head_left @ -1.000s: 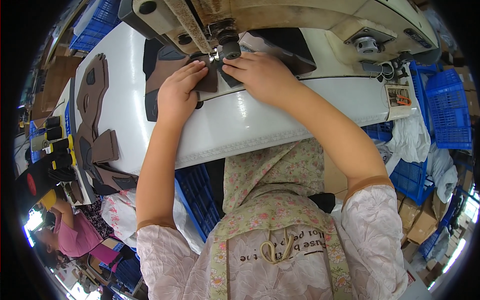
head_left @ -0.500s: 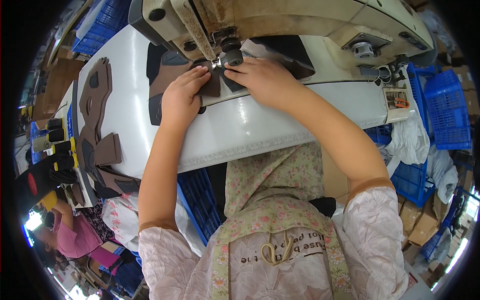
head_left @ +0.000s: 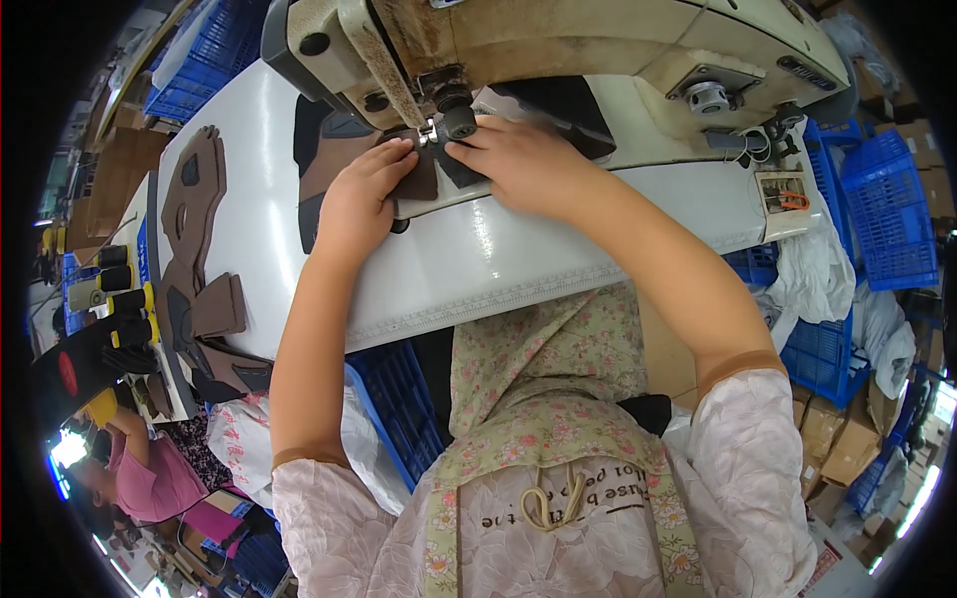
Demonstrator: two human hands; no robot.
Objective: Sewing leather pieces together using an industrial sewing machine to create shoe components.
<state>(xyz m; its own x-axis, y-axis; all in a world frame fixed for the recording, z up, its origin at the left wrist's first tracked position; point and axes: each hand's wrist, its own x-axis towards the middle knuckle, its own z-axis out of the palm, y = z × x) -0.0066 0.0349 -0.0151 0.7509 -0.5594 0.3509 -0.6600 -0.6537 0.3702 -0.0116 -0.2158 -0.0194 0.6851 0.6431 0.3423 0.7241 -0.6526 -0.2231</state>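
Both hands rest on dark shoe-upper-like pieces beneath the head of a sewing machine point(head_left: 558, 40). My left hand point(head_left: 361, 199) lies with extended fingers on a small brown piece point(head_left: 417, 179), its fingertips just left of the presser foot point(head_left: 429, 133). My right hand point(head_left: 523, 164) lies flat with fingers stretched out, touching a black piece point(head_left: 457, 165) to the right of the foot. A round dark knob point(head_left: 460, 122) hangs close to those fingertips. Behind my left hand spreads a larger black-and-brown piece point(head_left: 339, 149). Under the machine arm, a black sheet-like piece point(head_left: 573, 110) reaches right.
On the white table point(head_left: 254, 130), stacked brown cut pieces point(head_left: 196, 199) lie at left, with more brown pieces point(head_left: 219, 304) nearer me. Thread spools point(head_left: 130, 304) stand beyond the left edge. Blue crates point(head_left: 887, 209) are at right. A person in pink point(head_left: 159, 473) sits at lower left.
The whole view has shifted slightly. Both hands keep nearly the same place beside the presser foot, and the pieces under them show little movement.
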